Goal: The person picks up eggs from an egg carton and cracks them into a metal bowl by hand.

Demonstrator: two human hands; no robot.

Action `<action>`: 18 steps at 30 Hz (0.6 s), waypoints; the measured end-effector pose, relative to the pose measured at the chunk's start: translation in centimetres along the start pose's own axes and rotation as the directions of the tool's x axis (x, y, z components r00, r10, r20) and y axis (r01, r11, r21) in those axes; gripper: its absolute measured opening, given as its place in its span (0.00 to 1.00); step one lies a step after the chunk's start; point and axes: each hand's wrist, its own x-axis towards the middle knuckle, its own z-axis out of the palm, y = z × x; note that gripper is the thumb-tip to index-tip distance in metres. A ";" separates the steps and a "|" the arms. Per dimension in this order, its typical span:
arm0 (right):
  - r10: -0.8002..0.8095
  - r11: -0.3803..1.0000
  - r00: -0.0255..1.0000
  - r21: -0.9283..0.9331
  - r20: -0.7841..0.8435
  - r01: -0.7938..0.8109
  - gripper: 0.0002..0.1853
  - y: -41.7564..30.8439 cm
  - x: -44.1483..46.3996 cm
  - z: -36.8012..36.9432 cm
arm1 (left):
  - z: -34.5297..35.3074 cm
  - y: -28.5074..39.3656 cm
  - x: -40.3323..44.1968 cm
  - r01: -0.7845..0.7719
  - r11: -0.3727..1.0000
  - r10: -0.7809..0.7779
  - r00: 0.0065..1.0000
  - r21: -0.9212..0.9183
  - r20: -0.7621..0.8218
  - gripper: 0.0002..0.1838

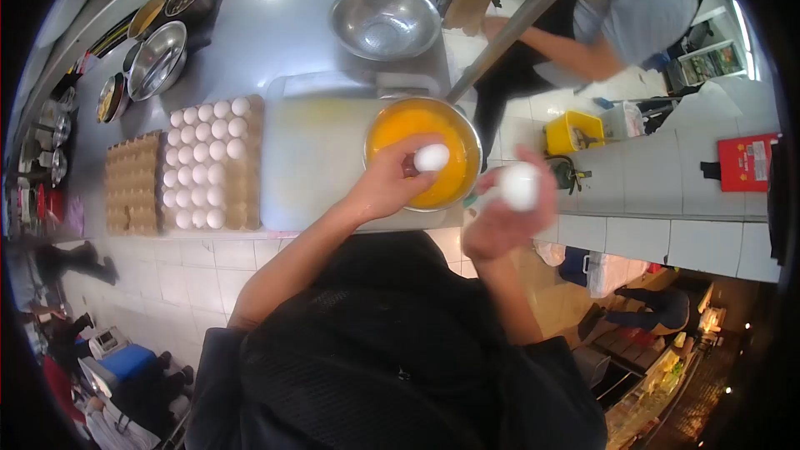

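Over a metal bowl (473, 135) of orange-yellow liquid egg, my left hand (392, 177) holds a white egg (432, 157) between thumb and fingers. To the right of the bowl, my right hand (508, 221) is raised with another white egg (520, 187) in its fingers, both blurred by motion. The bowl rests at the right end of a pale cutting board (308, 158). Left of the board lies a cardboard tray (242, 192) with rows of white eggs, some of its cups bare. Beside it sits an egg-free cardboard tray (133, 183).
An empty steel bowl (385, 23) stands at the back of the metal table (267, 25). More bowls (158, 60) and pans are at the back left. A person in grey (642, 17) is beyond the table's right edge, near a yellow bin (573, 132).
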 end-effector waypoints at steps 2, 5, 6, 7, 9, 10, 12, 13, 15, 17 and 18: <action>-0.119 0.957 0.985 -0.251 0.127 0.148 0.26 0.9 -0.9 0.3 | 0.2 -0.3 0.4 -0.031 0.999 0.031 0.999 0.017 0.027 0.28; 0.319 0.938 0.851 -0.266 0.417 -0.221 0.24 1.3 -2.2 0.7 | 0.1 -0.7 0.8 -0.019 1.000 0.019 0.999 0.013 0.040 0.29; 0.509 0.858 0.821 -0.082 0.258 -0.507 0.24 1.3 -2.3 0.8 | 0.0 -0.8 0.7 0.027 1.000 -0.027 0.999 -0.006 0.035 0.29; 0.699 0.687 0.702 0.146 0.134 -0.712 0.23 1.1 -2.3 0.8 | -0.1 -0.8 0.6 0.035 0.999 -0.035 0.999 -0.005 0.036 0.29; 0.787 0.550 0.599 0.274 0.143 -0.789 0.21 1.8 -1.2 -0.2 | -0.3 -0.3 1.0 0.030 0.999 -0.030 1.000 0.018 0.005 0.28; 0.859 0.366 0.469 0.394 0.205 -0.843 0.21 2.8 -0.9 -0.3 | -0.4 -0.2 1.2 0.027 0.999 -0.027 1.000 0.021 0.011 0.28; 0.865 0.222 0.358 0.374 0.350 -0.901 0.18 4.0 -1.1 -0.7 | -0.8 -0.5 1.3 0.000 0.998 -0.001 1.000 -0.056 -0.024 0.24; 0.863 0.219 0.358 0.375 0.355 -0.901 0.18 3.9 -1.2 -0.5 | -1.0 -0.8 1.3 0.000 0.999 -0.001 1.000 -0.054 -0.030 0.24; 0.852 0.347 0.328 0.030 0.408 -0.938 0.16 3.2 -1.0 0.2 | -1.1 -1.2 1.3 -0.064 0.998 0.064 0.998 -0.016 -0.030 0.21; 0.828 0.423 0.400 0.031 0.393 -0.906 0.17 3.5 -1.9 1.2 | -0.8 -1.0 1.2 -0.089 0.995 0.091 0.995 0.050 -0.048 0.21; 0.796 0.500 0.474 0.031 0.377 -0.866 0.17 3.7 -2.1 1.6 | -0.7 -0.9 1.3 -0.116 0.986 0.124 0.990 0.118 -0.061 0.21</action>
